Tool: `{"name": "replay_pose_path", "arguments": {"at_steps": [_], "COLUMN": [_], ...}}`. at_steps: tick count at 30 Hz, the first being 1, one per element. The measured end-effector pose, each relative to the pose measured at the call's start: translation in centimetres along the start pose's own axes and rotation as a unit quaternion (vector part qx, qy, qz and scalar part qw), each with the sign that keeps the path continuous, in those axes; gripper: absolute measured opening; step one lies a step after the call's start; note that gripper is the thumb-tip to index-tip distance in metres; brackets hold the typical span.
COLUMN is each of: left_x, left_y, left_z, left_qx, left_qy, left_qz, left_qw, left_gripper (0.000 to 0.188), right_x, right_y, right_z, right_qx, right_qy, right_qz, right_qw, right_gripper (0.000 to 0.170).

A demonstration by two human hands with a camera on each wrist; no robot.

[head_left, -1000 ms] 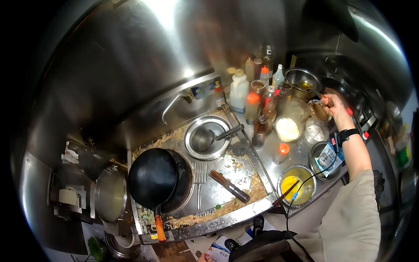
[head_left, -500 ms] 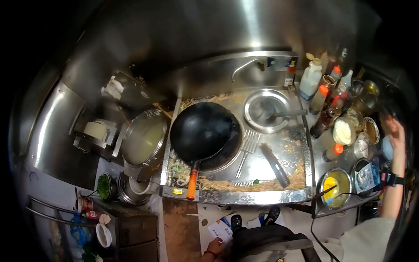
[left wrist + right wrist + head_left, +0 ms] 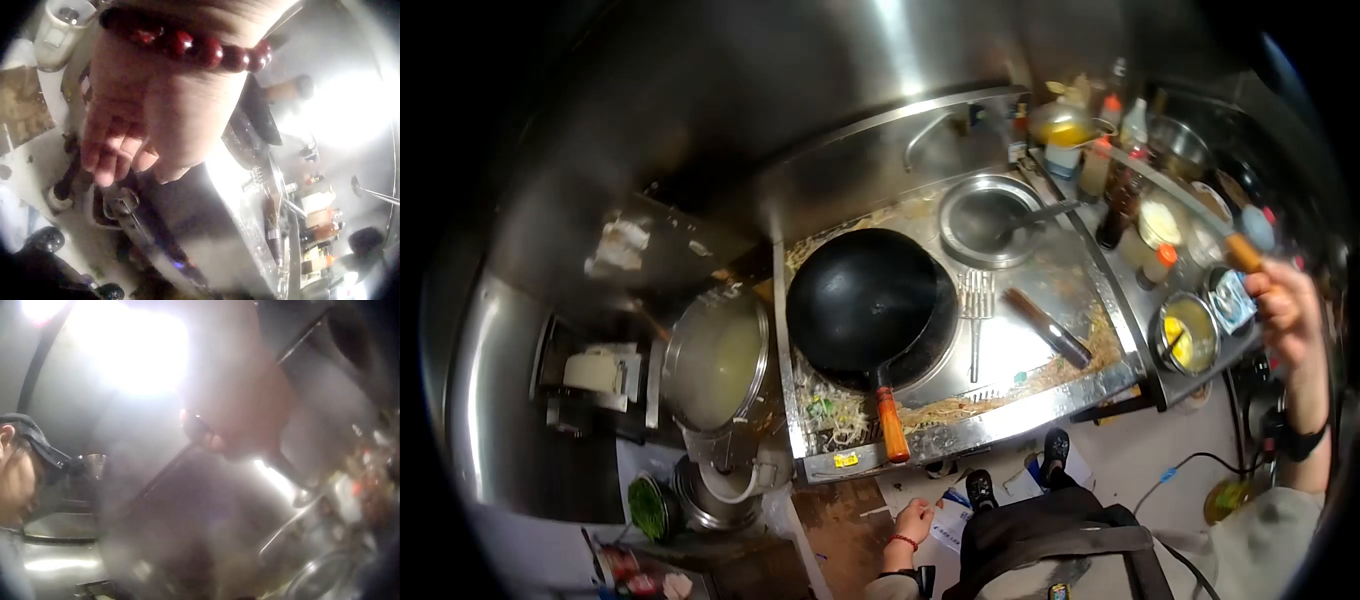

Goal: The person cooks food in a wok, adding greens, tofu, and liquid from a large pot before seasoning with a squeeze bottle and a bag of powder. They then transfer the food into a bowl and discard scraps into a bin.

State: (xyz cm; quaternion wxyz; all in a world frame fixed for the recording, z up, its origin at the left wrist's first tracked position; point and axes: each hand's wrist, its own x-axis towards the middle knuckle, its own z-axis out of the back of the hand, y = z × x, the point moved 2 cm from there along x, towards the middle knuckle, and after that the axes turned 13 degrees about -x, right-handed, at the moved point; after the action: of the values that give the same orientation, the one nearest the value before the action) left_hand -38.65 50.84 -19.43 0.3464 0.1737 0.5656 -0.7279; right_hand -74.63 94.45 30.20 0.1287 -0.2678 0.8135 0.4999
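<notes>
My right hand [image 3: 1285,310], raised at the right, grips the wooden end of a long-handled ladle [image 3: 1170,185]. The ladle's bowl [image 3: 1065,130] holds yellow liquid and overlaps the bottles at the back in the head view. In the right wrist view the hand [image 3: 237,406] is blurred. My left hand [image 3: 915,522] hangs low in front of the stove, its fingers loosely bent and holding nothing; the left wrist view shows this hand [image 3: 156,119] below a red bead bracelet. A black wok [image 3: 860,300] with an orange-brown handle sits tilted on the burner.
On the stove top lie a slotted metal turner [image 3: 976,300], a bamboo brush [image 3: 1048,328] and a metal basin [image 3: 950,235] with another ladle. At right stand bottles [image 3: 1120,215], a bowl of yellow egg [image 3: 1200,345] and a metal bowl [image 3: 1180,150]. A large pot [image 3: 685,365] stands left.
The right hand has lifted the ladle from the metal bowl at the back right and swung its bowl leftwards. The head view has turned left, and the left hand shows more fully.
</notes>
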Motion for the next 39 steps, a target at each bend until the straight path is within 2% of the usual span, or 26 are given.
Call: {"name": "replay_pose_path", "arguments": {"at_steps": [2,3,5,7,9,11,12,13,14,15,16,17,18,20,21,23,24,26,28,29,30,31,33,37,38,39], "left_x": [-0.4,0.0,-2.7,-2.4,-4.1,-3.0,-3.0,-3.4,-2.8,-3.0,-2.6,-3.8,-2.7,-2.2,-2.2,-1.8,-1.5,1.2,2.2,2.1,1.7,0.8,-1.4,-4.8,-4.9,-5.0], "left_y": [3.4,3.8,0.7,2.9,-1.6,1.2,2.2,1.4,1.8,-0.3,-1.9,-7.6,-8.4,-11.6,-13.8,-17.6,-19.0,-18.6,-20.8,-21.8,-22.9,-23.9,-26.4,-30.6,-30.7,-30.7], "left_z": [2.0,2.8,4.0,4.1,3.8,3.3,3.4,3.3,2.5,1.5,0.3,-1.9,-3.2,-5.6,-7.4,-10.9,-12.4,-15.2,-20.6,-23.5,-26.5,-28.8,-33.5,-41.2,-42.6,-44.0], "left_qx": [0.004,0.008,0.026,0.018,0.191,0.207,0.213,0.189,0.219,0.248,0.266,0.282,0.337,0.357,0.368,0.436,0.470,0.454,0.403,0.401,0.423,0.444,0.476,0.478,0.456,0.433], "left_qy": [-0.008,-0.008,-0.013,0.017,0.031,0.034,0.034,0.063,0.064,0.067,0.122,0.169,0.202,0.270,0.303,0.341,0.359,0.378,0.410,0.451,0.497,0.532,0.578,0.638,0.648,0.656], "left_qz": [0.013,0.017,0.012,-0.015,-0.019,-0.146,-0.204,-0.190,-0.218,-0.247,-0.118,0.014,-0.047,-0.073,-0.084,-0.111,-0.128,-0.372,-0.574,-0.545,-0.457,-0.389,-0.320,-0.337,-0.362,-0.387], "left_qw": [1.000,1.000,0.999,1.000,0.981,0.967,0.955,0.961,0.949,0.934,0.949,0.944,0.918,0.891,0.875,0.826,0.796,0.716,0.583,0.583,0.604,0.608,0.579,0.500,0.491,0.482], "left_gripper": [0.032,0.032,0.031,0.032,0.028,0.034,0.037,0.033,0.032,0.031,0.032,0.033,0.034,0.035,0.036,0.037,0.037,0.038,0.032,0.032,0.032,0.031,0.031,0.031,0.030,0.030], "right_x": [0.3,0.8,3.0,5.8,8.6,10.2,11.2,11.4,11.6,11.6,12.0,12.6,12.8,13.7,13.5,13.7,12.6,9.4,8.0,7.9,5.4,4.0,0.2,-10.7,-10.3,-12.2], "right_y": [-4.4,-6.0,-11.6,-17.7,-23.3,-27.4,-29.2,-29.1,-30.0,-31.1,-32.0,-32.7,-33.2,-34.8,-34.8,-36.1,-34.9,-31.8,-30.1,-30.0,-27.4,-26.9,-25.2,-25.2,-28.5,-30.2], "right_z": [-3.3,-4.6,-6.3,-7.0,-8.0,-9.6,-10.0,-10.9,-11.2,-11.2,-11.1,-11.0,-10.6,-9.8,-9.3,-7.3,-6.0,-2.1,3.1,6.0,9.7,13.2,20.3,30.6,34.4,35.4], "right_qx": [0.015,0.005,-0.025,-0.067,-0.136,-0.242,-0.341,-0.555,-0.603,-0.657,-0.702,-0.744,-0.735,-0.714,-0.721,-0.661,-0.656,-0.613,-0.573,-0.559,-0.564,-0.559,-0.579,-0.509,-0.321,-0.300], "right_qy": [0.023,0.050,0.098,0.139,0.171,0.178,0.188,0.172,0.181,0.164,0.152,0.139,0.104,0.050,0.059,0.057,0.121,0.143,0.163,0.161,0.121,0.021,-0.122,-0.356,-0.416,-0.481], "right_qz": [-0.054,-0.066,-0.096,-0.113,-0.122,-0.121,-0.107,-0.009,0.030,0.084,0.124,0.162,0.225,0.341,0.349,0.386,0.343,0.352,0.332,0.317,0.299,0.295,0.264,0.219,0.191,0.160], "right_qw": [0.998,0.997,0.990,0.981,0.968,0.946,0.915,0.814,0.777,0.731,0.685,0.634,0.631,0.609,0.596,0.641,0.661,0.692,0.731,0.749,0.760,0.775,0.762,0.752,0.829,0.808], "right_gripper": [0.015,0.015,0.017,0.019,0.022,0.032,0.037,0.039,0.044,0.045,0.045,0.046,0.043,0.041,0.042,0.043,0.052,0.052,0.044,0.040,0.031,0.023,0.025,0.032,0.033,0.036]}}
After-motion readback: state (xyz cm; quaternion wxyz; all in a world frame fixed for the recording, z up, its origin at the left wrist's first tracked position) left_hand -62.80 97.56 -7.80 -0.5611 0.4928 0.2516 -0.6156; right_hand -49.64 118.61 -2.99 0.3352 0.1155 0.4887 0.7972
